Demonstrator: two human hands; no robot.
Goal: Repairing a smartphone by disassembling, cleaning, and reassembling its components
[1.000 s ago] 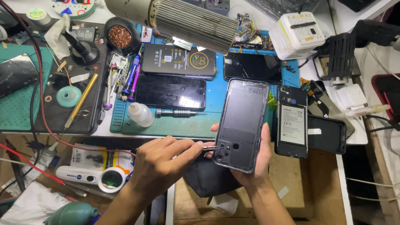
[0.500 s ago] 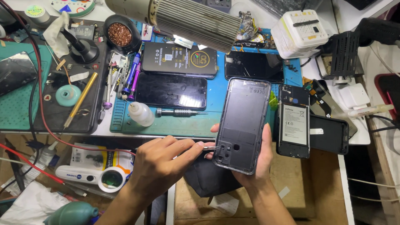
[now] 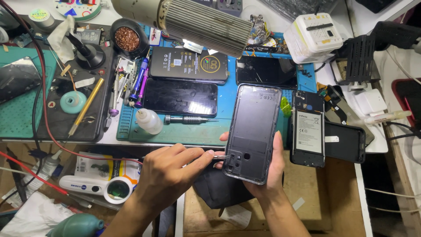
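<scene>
My right hand holds a dark grey phone back cover from underneath, inner side up, tilted over the bench's front edge. My left hand pinches metal tweezers, and their tips touch the cover's lower left edge near the camera cutout. An opened phone with its battery showing lies just right of the cover. A second dark cover lies beside that phone.
A blue work mat carries two black phone screens, a dark box, a screwdriver and a small white bottle. A ribbed lamp head hangs over the back. Tools and a brass wool pot sit left.
</scene>
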